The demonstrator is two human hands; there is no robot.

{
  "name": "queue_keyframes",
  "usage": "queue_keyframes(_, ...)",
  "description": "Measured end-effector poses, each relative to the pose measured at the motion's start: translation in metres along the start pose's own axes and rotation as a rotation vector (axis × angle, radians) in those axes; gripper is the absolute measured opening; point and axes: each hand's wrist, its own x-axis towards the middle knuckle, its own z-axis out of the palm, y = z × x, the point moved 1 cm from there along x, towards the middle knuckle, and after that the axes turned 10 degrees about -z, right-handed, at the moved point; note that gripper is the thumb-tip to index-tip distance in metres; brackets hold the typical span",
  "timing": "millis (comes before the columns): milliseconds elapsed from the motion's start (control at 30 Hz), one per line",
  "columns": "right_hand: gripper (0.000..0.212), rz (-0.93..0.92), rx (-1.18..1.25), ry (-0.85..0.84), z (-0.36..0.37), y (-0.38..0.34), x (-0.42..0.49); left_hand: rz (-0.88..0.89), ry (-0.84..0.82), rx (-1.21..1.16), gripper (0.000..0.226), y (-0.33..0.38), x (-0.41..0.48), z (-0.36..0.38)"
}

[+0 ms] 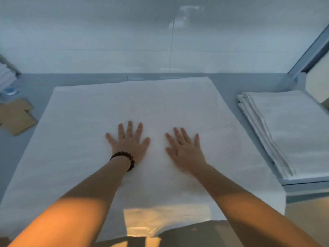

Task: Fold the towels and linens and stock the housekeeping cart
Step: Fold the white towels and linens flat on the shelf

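Where the grey table (85,80) meets a glossy pale wall (124,41), a white sheet (142,102) lies flat across it. Left hand (129,142) and right hand (185,149) press palm-down near the sheet's centre, fingers spread. Folded linens (292,132) are stacked right of the sheet; cardboard pieces (16,116) lie left of it.

Wears a bracelet (124,158) of dark brown round beads, one strand, snug on the wrist just behind the left hand (129,141); shows left forearm (80,202) and right forearm (240,202) bare; right hand (185,150) and wrist bare too.
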Motion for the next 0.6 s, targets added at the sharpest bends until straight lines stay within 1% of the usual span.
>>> queue_keyframes(33,0.061,-0.074,-0.027,-0.023,0.005,-0.013,0.000,0.004,0.010,0.000,0.077,0.000,0.002,0.000)
queue_keyframes(67,0.063,-0.075,-0.052,-0.028,0.005,-0.008,0.000,0.008,0.018,0.000,0.078,-0.001,0.005,-0.001)
queue_keyframes(100,0.064,-0.009,-0.070,-0.011,0.002,0.010,-0.002,0.012,0.023,0.000,0.078,-0.002,0.007,-0.001)
queue_keyframes(167,0.061,0.207,-0.081,0.041,-0.002,0.063,-0.016,0.019,0.033,-0.003,0.077,-0.002,0.008,0.001)
queue_keyframes(233,0.060,0.361,-0.081,0.032,-0.009,0.114,-0.036,0.027,0.042,-0.003,0.073,0.000,0.008,0.001)
queue_keyframes(300,0.059,0.446,-0.084,-0.029,-0.017,0.139,-0.053,0.034,0.057,-0.003,0.068,0.006,0.006,-0.007)
queue_keyframes(367,0.059,0.495,-0.092,-0.049,-0.022,0.134,-0.059,0.032,0.099,0.027,0.062,0.016,-0.004,-0.020)
queue_keyframes(433,0.057,0.456,-0.092,-0.012,-0.023,0.108,-0.065,0.023,0.121,0.019,0.059,0.027,-0.026,-0.027)
queue_keyframes(533,0.055,0.189,-0.078,0.120,-0.012,0.042,-0.074,-0.009,0.070,-0.045,0.063,0.027,-0.069,-0.016)
queue_keyframes(600,0.054,0.042,-0.042,0.142,-0.006,0.002,-0.073,-0.057,-0.013,-0.048,0.067,0.016,-0.087,-0.006)
